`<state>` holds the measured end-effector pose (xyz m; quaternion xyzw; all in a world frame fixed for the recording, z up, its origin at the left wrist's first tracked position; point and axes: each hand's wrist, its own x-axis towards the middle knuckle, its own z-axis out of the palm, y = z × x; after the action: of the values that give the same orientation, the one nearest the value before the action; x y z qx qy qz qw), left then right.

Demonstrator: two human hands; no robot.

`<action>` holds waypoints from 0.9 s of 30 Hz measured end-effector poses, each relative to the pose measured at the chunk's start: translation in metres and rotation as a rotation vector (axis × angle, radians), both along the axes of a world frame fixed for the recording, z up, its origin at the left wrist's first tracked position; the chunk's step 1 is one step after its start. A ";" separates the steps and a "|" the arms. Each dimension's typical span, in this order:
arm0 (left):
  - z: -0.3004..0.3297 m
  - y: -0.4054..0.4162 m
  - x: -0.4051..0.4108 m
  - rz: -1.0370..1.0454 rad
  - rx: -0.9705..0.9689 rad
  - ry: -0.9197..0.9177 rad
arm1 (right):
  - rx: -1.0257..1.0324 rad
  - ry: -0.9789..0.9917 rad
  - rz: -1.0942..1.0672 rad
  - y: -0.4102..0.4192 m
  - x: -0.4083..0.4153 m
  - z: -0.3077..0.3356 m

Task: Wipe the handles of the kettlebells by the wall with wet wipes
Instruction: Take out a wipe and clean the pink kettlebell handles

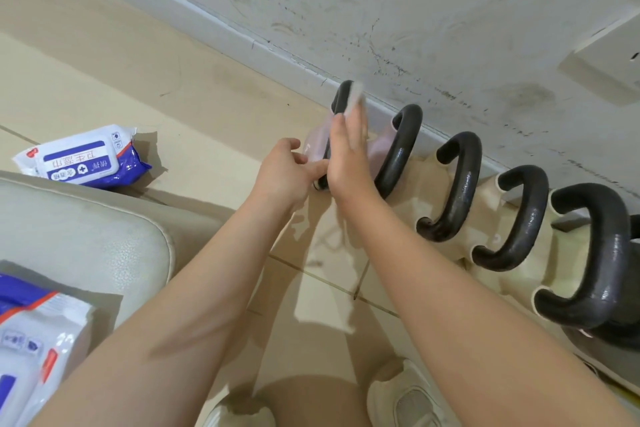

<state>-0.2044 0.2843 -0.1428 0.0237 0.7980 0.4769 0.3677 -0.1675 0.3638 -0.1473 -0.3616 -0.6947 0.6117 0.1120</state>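
Several kettlebells with black curved handles stand in a row along the scuffed wall. The far-left kettlebell [316, 144] has a pale pink body and a black handle [341, 94]. My right hand [348, 156] presses a white wet wipe [356, 97] against the top of that handle, fingers stretched along it. My left hand [287, 170] grips the near end of the same handle, thumb and finger around its base. The neighbouring handle [398, 149] is untouched.
A blue and white wet wipe pack [83, 158] lies on the tiled floor at left. A second pack [31, 340] rests on a cream padded seat [86, 229] at lower left. A wall socket [606, 69] sits at upper right. My shoes [405, 395] are at the bottom.
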 end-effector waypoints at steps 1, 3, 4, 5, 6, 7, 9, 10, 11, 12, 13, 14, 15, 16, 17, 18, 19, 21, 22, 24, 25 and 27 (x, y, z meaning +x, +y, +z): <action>-0.001 0.000 0.000 0.005 -0.004 0.003 | 0.159 -0.011 0.099 -0.005 0.006 -0.006; -0.003 -0.001 0.002 0.012 -0.009 0.025 | 0.406 -0.076 0.254 -0.015 0.025 -0.021; -0.003 -0.002 0.004 0.014 -0.011 0.034 | 0.458 -0.107 0.292 -0.018 0.033 -0.025; -0.004 -0.003 0.006 0.012 -0.011 0.044 | 0.457 -0.116 0.317 -0.018 0.040 -0.027; -0.004 -0.004 0.008 0.016 -0.008 0.052 | 0.431 -0.110 0.330 -0.014 0.042 -0.029; -0.004 -0.004 0.011 0.029 -0.001 0.056 | 0.420 -0.105 0.321 -0.007 0.038 -0.029; -0.005 -0.001 0.014 0.063 0.037 0.045 | 0.326 -0.076 0.228 0.006 0.020 -0.020; -0.004 0.000 0.015 0.072 0.056 0.034 | 0.241 -0.065 0.157 0.008 0.009 -0.016; -0.002 0.001 0.014 0.061 0.064 0.036 | 0.176 -0.065 0.103 0.007 0.002 -0.013; 0.001 0.002 0.012 0.031 0.055 0.048 | 0.144 -0.061 0.090 0.004 0.000 -0.011; 0.004 0.003 0.009 -0.007 0.038 0.065 | 0.139 -0.052 0.111 0.000 0.002 -0.010; 0.007 0.005 0.005 -0.045 0.030 0.077 | 0.143 -0.022 0.140 -0.002 0.007 -0.011; 0.011 0.007 0.001 -0.080 0.034 0.083 | 0.132 0.005 0.174 -0.001 0.012 -0.010; 0.014 0.012 -0.004 -0.115 0.032 0.086 | 0.102 0.020 0.192 0.002 0.016 -0.008; 0.016 0.018 -0.010 -0.159 0.015 0.095 | 0.064 0.013 0.200 0.007 0.019 -0.008; 0.018 0.024 -0.016 -0.212 -0.022 0.101 | 0.040 0.000 0.209 0.010 0.020 -0.007; 0.019 0.028 -0.022 -0.266 -0.063 0.099 | 0.022 -0.012 0.218 0.012 0.020 -0.006; 0.018 0.030 -0.029 -0.350 -0.097 0.076 | -0.043 0.012 0.224 0.013 0.018 -0.004; 0.015 0.028 -0.030 -0.371 -0.088 0.062 | -0.047 0.019 0.221 0.016 0.017 -0.002; 0.009 0.020 -0.025 -0.359 -0.084 0.067 | -0.007 -0.003 0.210 0.029 0.010 0.000; 0.007 0.017 -0.020 -0.350 -0.089 0.071 | -0.008 -0.016 0.191 0.037 0.004 0.001; 0.005 0.012 -0.012 -0.354 -0.097 0.091 | 0.011 -0.095 0.208 0.042 -0.004 0.005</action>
<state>-0.2160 0.2963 -0.1375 0.1676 0.8192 0.3640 0.4104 -0.1716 0.4062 -0.1421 -0.3155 -0.7364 0.5982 0.0171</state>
